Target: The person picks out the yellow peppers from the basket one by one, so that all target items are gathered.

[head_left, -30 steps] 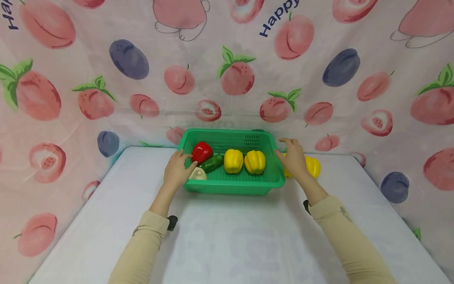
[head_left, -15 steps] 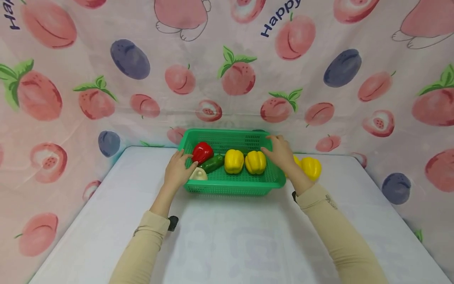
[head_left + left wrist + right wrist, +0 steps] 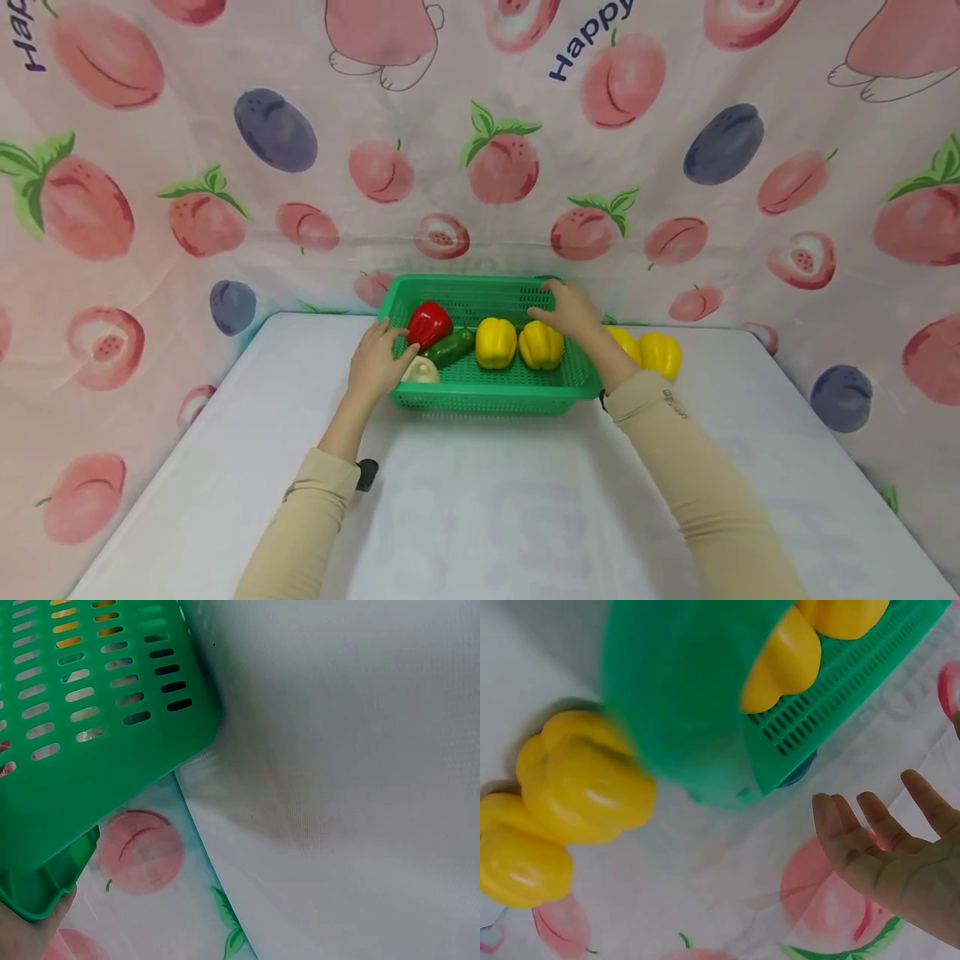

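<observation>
A green plastic basket [image 3: 480,402] holds a red bell pepper [image 3: 430,325], a dark green elongated vegetable [image 3: 450,347], a pale round piece [image 3: 422,371], and two bell peppers, a yellow one [image 3: 496,342] and another yellow one [image 3: 542,345]. My left hand [image 3: 375,360] grips the basket's left rim, its thumb toward the pale piece. In the left wrist view, part of the left hand [image 3: 30,930] shows at the rim's corner. My right hand [image 3: 577,317] hovers over the basket's right end with fingers spread. Nothing is in the right hand [image 3: 900,862] in the right wrist view.
Outside the basket, on its right, lie two more yellow bell peppers [image 3: 585,776], partly behind the right forearm in the head view. A white cloth covers the table [image 3: 510,500]. The fruit-print curtain [image 3: 420,108] rises close behind the basket.
My right hand has moved left, from beside the basket's right rim to above its right end. The left hand and the vegetables have stayed in place.
</observation>
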`<control>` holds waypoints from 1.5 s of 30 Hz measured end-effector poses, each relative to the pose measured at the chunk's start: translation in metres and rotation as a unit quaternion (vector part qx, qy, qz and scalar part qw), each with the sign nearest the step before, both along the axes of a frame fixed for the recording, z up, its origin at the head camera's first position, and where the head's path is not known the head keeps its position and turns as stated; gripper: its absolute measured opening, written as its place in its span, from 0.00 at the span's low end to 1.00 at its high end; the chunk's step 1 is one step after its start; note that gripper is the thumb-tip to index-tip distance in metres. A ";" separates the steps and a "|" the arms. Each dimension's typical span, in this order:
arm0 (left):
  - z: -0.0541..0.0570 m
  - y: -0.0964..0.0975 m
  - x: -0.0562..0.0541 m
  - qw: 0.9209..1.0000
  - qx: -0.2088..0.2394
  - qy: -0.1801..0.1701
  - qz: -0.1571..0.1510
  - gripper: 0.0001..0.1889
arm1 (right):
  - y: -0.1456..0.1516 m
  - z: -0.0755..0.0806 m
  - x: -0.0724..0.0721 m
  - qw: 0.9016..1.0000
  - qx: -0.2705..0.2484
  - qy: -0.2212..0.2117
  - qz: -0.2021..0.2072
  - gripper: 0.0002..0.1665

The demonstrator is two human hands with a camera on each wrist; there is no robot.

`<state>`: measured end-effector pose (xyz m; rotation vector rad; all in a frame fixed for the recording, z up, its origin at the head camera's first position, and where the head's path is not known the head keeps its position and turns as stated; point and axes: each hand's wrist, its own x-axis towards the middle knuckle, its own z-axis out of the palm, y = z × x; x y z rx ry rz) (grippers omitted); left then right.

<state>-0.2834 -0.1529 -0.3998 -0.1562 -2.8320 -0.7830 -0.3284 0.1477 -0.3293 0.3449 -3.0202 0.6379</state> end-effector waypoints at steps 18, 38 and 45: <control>0.000 0.000 0.001 1.000 0.005 -0.001 0.003 0.25 | -0.035 -0.002 -0.015 0.996 0.029 -0.067 0.053 0.40; -0.006 0.001 -0.002 1.000 0.007 0.003 0.006 0.25 | -0.055 -0.011 -0.039 0.986 0.031 -0.086 0.140 0.48; -0.003 0.000 0.000 1.000 0.007 0.007 0.007 0.25 | -0.060 -0.007 -0.049 0.982 0.004 -0.080 0.172 0.47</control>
